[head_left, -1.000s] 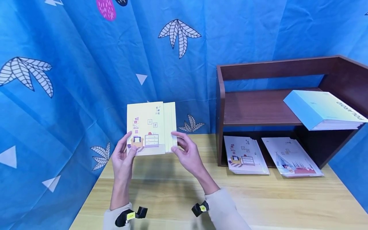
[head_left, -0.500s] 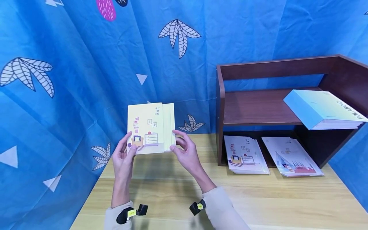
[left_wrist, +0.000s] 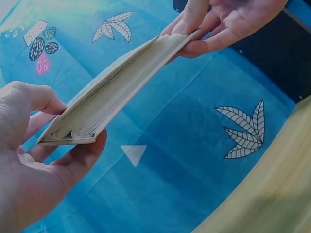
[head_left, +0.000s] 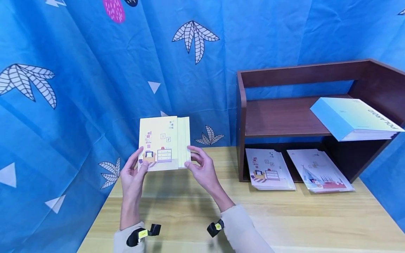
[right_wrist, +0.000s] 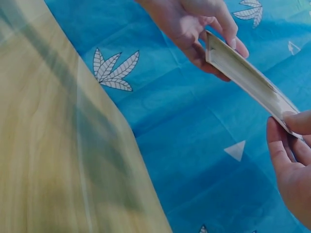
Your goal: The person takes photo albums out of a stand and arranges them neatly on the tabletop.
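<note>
Brown shelf (head_left: 281, 117) holds binder (head_left: 355, 117) above, booklets (head_left: 269, 167) below; hands (head_left: 131, 178) (head_left: 202, 170) grip cream booklet (head_left: 160, 142).

So I'm seeing three illustrated booklets (head_left: 161, 140) (head_left: 270, 167) (head_left: 317, 172), one fat POLAROID book (head_left: 354, 117), two wrist straps (head_left: 132, 239) (head_left: 212, 229), one shelf unit (head_left: 281, 116), one bench (head_left: 284, 218).

The tabletop (head_left: 284, 225), shelf unit (head_left: 284, 117) and curtain (head_left: 269, 35) are overlooked in the head view from above the near side, faced forward and down. In the wrist views, the book (head_left: 158, 144) is seen edge-on from close by the left hand (head_left: 133, 175) and right hand (head_left: 204, 170); book, hands, tabletop and curtain are shared by all.
</note>
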The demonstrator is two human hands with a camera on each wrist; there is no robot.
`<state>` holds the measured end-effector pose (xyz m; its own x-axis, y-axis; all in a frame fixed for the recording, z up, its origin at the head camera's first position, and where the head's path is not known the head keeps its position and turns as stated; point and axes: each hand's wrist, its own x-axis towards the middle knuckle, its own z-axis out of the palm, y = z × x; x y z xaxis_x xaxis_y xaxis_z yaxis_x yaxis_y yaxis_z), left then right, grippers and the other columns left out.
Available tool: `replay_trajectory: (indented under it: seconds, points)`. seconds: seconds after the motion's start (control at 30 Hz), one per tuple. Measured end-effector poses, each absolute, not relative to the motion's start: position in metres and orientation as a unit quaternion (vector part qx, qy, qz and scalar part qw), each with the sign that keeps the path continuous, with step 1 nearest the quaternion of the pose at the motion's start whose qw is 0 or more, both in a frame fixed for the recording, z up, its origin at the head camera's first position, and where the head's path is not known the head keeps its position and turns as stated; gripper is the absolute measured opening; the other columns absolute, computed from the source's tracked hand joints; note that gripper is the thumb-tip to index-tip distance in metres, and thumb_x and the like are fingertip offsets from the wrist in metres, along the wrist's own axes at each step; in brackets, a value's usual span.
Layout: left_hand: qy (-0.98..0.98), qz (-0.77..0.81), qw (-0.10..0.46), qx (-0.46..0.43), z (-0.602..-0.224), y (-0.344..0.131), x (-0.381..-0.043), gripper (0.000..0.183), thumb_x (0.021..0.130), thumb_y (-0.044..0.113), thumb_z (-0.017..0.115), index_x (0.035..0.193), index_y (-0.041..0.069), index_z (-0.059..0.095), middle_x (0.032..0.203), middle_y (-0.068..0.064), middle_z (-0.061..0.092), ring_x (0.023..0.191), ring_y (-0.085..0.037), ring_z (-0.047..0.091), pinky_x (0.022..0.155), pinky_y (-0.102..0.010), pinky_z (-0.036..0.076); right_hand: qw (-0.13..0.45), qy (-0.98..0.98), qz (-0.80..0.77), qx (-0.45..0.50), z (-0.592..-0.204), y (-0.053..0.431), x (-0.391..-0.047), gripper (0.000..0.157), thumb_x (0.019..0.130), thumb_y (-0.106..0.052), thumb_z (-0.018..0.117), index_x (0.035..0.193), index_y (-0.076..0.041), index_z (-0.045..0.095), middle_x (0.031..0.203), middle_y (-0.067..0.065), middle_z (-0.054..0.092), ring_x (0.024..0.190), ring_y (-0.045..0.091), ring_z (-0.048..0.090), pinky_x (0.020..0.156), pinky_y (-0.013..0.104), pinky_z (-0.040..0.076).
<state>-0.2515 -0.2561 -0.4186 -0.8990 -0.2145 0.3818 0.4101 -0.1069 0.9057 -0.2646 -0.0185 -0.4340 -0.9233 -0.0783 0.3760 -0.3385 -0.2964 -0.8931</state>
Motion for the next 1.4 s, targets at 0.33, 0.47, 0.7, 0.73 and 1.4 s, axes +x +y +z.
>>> replay_trajectory:
  seconds: [0.33,0.47,0.7,0.73,1.4]
  points:
    - [-0.62,-0.754,0.204,-0.077,-0.423,-0.257,-0.254,0.048,0.101,-0.003,0.059,0.148,0.003,0.053,0.148,-0.015,0.047,0.121,-0.028,0.056,0.094,-0.029,0.055,0.079,-0.597,0.782,0.159,-0.435,-0.021,-0.262,0.052,0.092,0.012,0.066,0.141,-0.006,0.058,0.131,0.015,0.067,0.112,0.031,0.064,0.089,0.032,0.059]
    - [-0.622,-0.75,0.214,-0.07,-0.425,-0.26,-0.255,0.047,0.101,-0.002,0.059,0.147,0.002,0.054,0.15,-0.013,0.045,0.121,-0.028,0.055,0.093,-0.028,0.056,0.074,-0.601,0.776,0.174,-0.435,-0.023,-0.264,0.053,0.093,0.013,0.064,0.142,-0.006,0.058,0.132,0.015,0.067,0.113,0.032,0.064,0.091,0.032,0.059]
    - [-0.633,-0.741,0.22,-0.047,-0.427,-0.269,-0.251,0.046,0.1,-0.001,0.06,0.146,0.004,0.056,0.151,-0.009,0.044,0.119,-0.028,0.055,0.091,-0.026,0.057,0.056,-0.61,0.77,0.176,-0.44,-0.031,-0.265,0.054,0.093,0.012,0.064,0.144,-0.006,0.057,0.135,0.015,0.065,0.113,0.031,0.066,0.091,0.033,0.059]
    - [-0.633,-0.741,0.219,-0.047,-0.427,-0.27,-0.251,0.046,0.1,-0.001,0.06,0.146,0.003,0.056,0.151,-0.009,0.044,0.119,-0.028,0.055,0.091,-0.026,0.057,0.053,-0.61,0.771,0.175,-0.44,-0.032,-0.265,0.055,0.093,0.012,0.064,0.144,-0.007,0.057,0.136,0.015,0.064,0.113,0.031,0.066,0.091,0.033,0.059]
    - [-0.643,-0.737,0.208,-0.025,-0.44,-0.268,-0.262,0.046,0.102,-0.002,0.055,0.147,0.007,0.055,0.155,-0.008,0.043,0.12,-0.026,0.056,0.092,-0.024,0.056,0.034,-0.607,0.775,0.172,-0.452,-0.032,-0.269,0.059,0.093,0.017,0.057,0.148,-0.004,0.052,0.139,0.018,0.061,0.116,0.034,0.063,0.09,0.033,0.059]
